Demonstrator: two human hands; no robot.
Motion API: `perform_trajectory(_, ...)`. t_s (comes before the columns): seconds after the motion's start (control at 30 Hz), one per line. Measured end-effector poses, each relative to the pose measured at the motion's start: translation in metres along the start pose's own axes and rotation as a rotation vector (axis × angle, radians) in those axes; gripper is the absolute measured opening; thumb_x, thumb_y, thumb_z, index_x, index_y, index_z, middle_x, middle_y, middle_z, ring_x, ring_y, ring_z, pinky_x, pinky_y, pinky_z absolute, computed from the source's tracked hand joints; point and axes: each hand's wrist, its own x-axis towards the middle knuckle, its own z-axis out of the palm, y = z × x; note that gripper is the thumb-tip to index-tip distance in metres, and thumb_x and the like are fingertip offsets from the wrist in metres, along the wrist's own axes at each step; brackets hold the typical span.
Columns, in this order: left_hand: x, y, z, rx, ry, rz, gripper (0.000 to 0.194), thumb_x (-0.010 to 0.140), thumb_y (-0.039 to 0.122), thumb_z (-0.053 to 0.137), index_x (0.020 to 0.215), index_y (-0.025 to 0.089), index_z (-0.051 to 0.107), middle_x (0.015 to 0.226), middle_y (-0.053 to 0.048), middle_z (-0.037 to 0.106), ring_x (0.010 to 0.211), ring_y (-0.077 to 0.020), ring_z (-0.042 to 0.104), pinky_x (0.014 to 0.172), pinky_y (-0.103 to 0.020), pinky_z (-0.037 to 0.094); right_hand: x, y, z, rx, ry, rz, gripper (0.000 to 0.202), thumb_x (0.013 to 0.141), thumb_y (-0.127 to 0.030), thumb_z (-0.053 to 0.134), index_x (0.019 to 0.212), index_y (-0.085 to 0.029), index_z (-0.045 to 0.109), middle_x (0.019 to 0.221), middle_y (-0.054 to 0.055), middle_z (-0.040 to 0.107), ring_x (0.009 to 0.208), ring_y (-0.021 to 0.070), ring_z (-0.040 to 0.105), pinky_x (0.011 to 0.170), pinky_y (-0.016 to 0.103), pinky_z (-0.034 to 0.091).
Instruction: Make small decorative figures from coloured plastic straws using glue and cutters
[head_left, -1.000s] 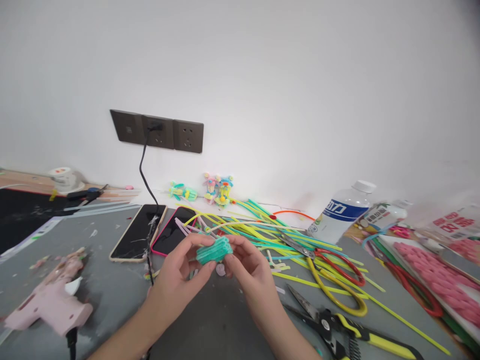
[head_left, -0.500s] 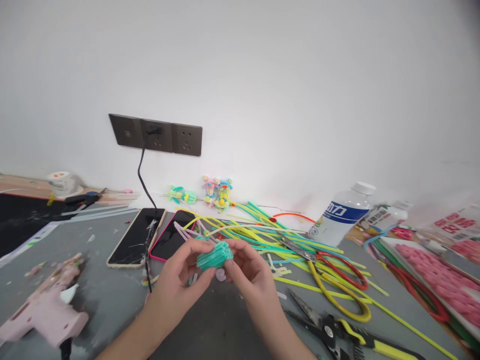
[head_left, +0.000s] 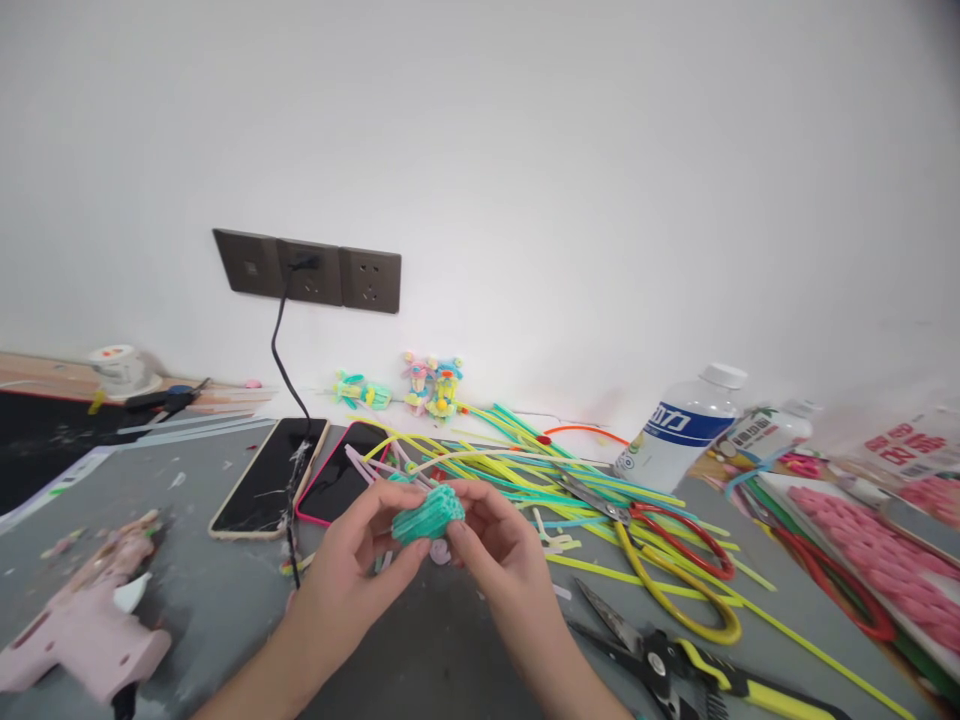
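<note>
A teal bundle of short fuzzy stems [head_left: 426, 514] is held between both hands at the lower middle. My left hand [head_left: 367, 548] grips its left end with thumb and fingers. At the right end, my right hand [head_left: 491, 545] pinches it, thumb in front and fingers behind. A small pale purple coil [head_left: 440, 551] shows just below the bundle, between the thumbs. Behind the hands lie loose yellow and teal pipe cleaners [head_left: 510, 465]. Small pipe-cleaner figures [head_left: 444, 388] stand by the wall, and a green one [head_left: 361, 391] lies to their left.
Two phones [head_left: 270, 480] and a black cable lie left of centre, with a pink glue gun [head_left: 86, 640] nearer the left edge. On the right are red-and-yellow handled scissors [head_left: 675, 575], black-and-yellow cutters [head_left: 660, 660], a white bottle [head_left: 679, 425] and pink braided material [head_left: 874, 540].
The view has shifted very slightly, so the background items sit a little further left. Both hands keep the same hold on the teal bundle.
</note>
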Motion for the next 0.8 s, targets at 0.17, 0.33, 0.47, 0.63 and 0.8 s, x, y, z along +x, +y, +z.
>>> perform_trajectory(0.17, 0.0014, 0.0028, 0.0012, -0.002, -0.005, -0.006, 0.012, 0.085, 0.022, 0.067, 0.096, 0.022, 0.063, 0.099, -0.004, 0.066, 0.093, -0.0179, 0.067, 0.078, -0.026, 0.058, -0.0001, 0.0009, -0.0016, -0.018, -0.008, 0.016, 0.029, 0.082, -0.044, 0.072, 0.100, -0.021, 0.066, 0.080, 0.003, 0.065, 0.064, 0.0139, 0.059, 0.054, 0.024, 0.048)
perform_trajectory(0.33, 0.0014, 0.0036, 0.0015, 0.001, -0.002, -0.006, 0.013, 0.084, 0.024, 0.068, 0.096, 0.021, 0.063, 0.098, -0.005, 0.067, 0.091, -0.0186, 0.068, 0.075, -0.026, 0.058, 0.0013, -0.0012, 0.0002, -0.004, 0.014, 0.017, 0.033, 0.079, -0.047, 0.074, 0.096, -0.021, 0.066, 0.076, 0.003, 0.064, 0.060, 0.0137, 0.057, 0.050, 0.023, 0.046)
perform_trajectory(0.47, 0.0012, 0.0011, 0.0006, -0.005, -0.011, -0.020, 0.014, 0.085, 0.021, 0.067, 0.098, 0.023, 0.062, 0.100, -0.003, 0.065, 0.095, -0.0172, 0.067, 0.077, -0.024, 0.058, 0.0020, -0.0019, 0.0006, 0.001, 0.004, 0.016, 0.033, 0.078, -0.047, 0.075, 0.096, -0.021, 0.066, 0.077, 0.003, 0.064, 0.062, 0.0143, 0.058, 0.050, 0.023, 0.046)
perform_trajectory(0.63, 0.0009, -0.0003, -0.0001, -0.021, -0.019, -0.034, 0.014, 0.086, 0.021, 0.066, 0.098, 0.024, 0.061, 0.101, -0.003, 0.064, 0.096, -0.0174, 0.067, 0.079, -0.025, 0.058, 0.0019, -0.0003, 0.0003, 0.032, 0.003, 0.021, 0.033, 0.078, -0.047, 0.076, 0.096, -0.020, 0.066, 0.073, 0.001, 0.059, 0.059, 0.0120, 0.054, 0.050, 0.022, 0.044)
perform_trajectory(0.8, 0.0011, -0.0002, -0.0003, -0.022, -0.026, -0.052, 0.013, 0.086, 0.021, 0.066, 0.098, 0.023, 0.061, 0.100, -0.004, 0.063, 0.095, -0.0179, 0.067, 0.079, -0.025, 0.058, 0.0016, 0.0021, -0.0003, 0.048, -0.005, 0.018, 0.031, 0.079, -0.046, 0.075, 0.096, -0.021, 0.066, 0.074, 0.001, 0.060, 0.059, 0.0119, 0.053, 0.052, 0.022, 0.044)
